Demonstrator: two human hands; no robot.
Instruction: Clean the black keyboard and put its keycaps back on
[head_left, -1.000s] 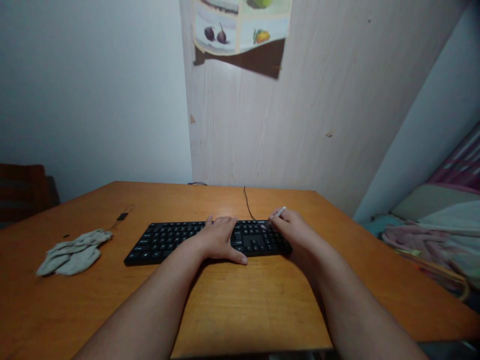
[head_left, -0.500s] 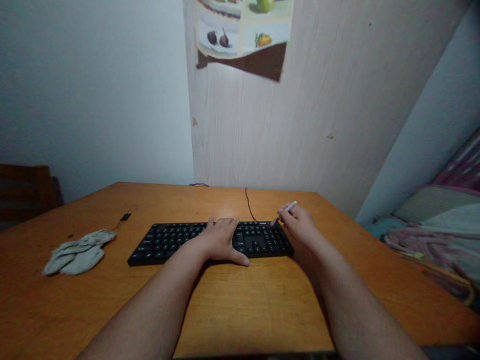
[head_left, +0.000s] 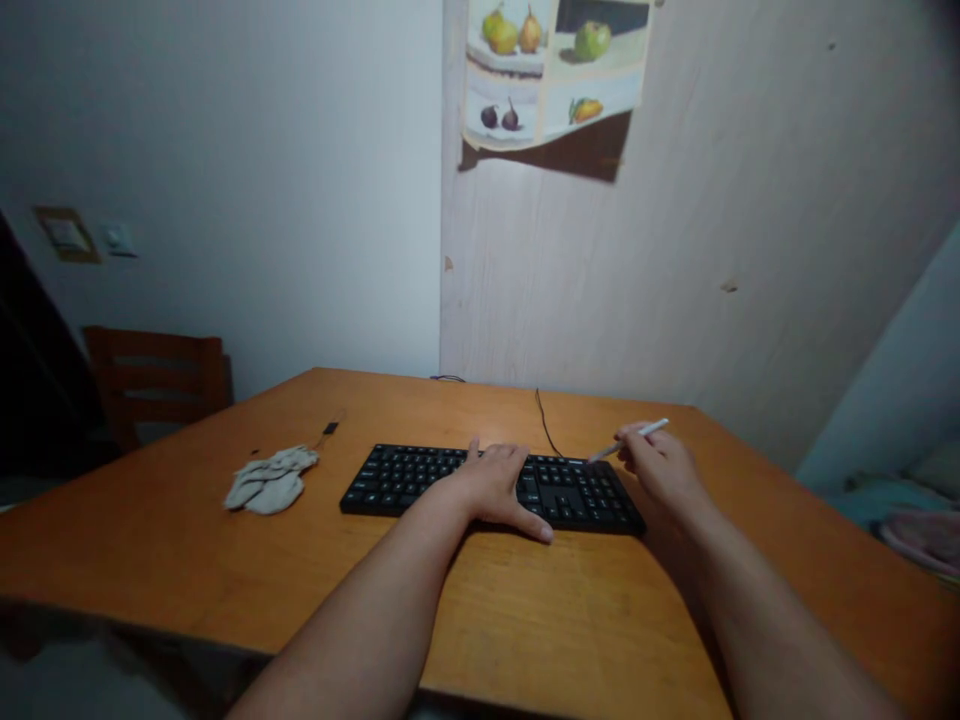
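Note:
A black keyboard (head_left: 405, 478) lies flat on the wooden table. My left hand (head_left: 499, 485) rests across its middle with the fingers spread, the thumb reaching past the near edge and the fingertips at the far edge. Over the keyboard's right end is my right hand (head_left: 660, 465), closed around a slim white brush (head_left: 630, 440). The brush slants down to the left, its tip at the top row of keys near the number pad. Whether the tip touches the keys I cannot tell.
Pale fabric gloves (head_left: 271, 482) lie bunched on the left of the wooden table (head_left: 555, 630). Behind them is a small black tag (head_left: 330, 428). A cable (head_left: 546, 425) runs back from the keyboard. A wooden chair (head_left: 161, 375) stands beyond the left edge.
The view has turned left, so everything sits further right and more of the chair shows. The brush leans flatter, its tip slightly further left on the keyboard. My left hand keeps its place.

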